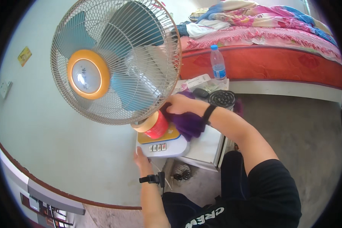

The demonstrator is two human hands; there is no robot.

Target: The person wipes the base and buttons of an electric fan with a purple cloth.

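Note:
An electric fan [88,76] with a wire cage, blue blades and an orange hub ring stands on a white cabinet [205,152]. Its white and yellow base [167,147] has a row of push buttons. My left hand [142,159] grips the left edge of this base, its fingers partly hidden. Bunched in my right hand [180,104] is a purple cloth [188,123], held beside the fan's stand just right of the cage. A red and cream band [155,126] surrounds the lower stand, partly covered by the cage.
On the cabinet's far part are a water bottle [218,64], a black coil [221,98], a dark computer mouse [200,92] and a white box [197,80]. Behind is a bed [262,62] with rumpled bedding. A white wall [30,102] rises at left; a cord [165,176] hangs below the base.

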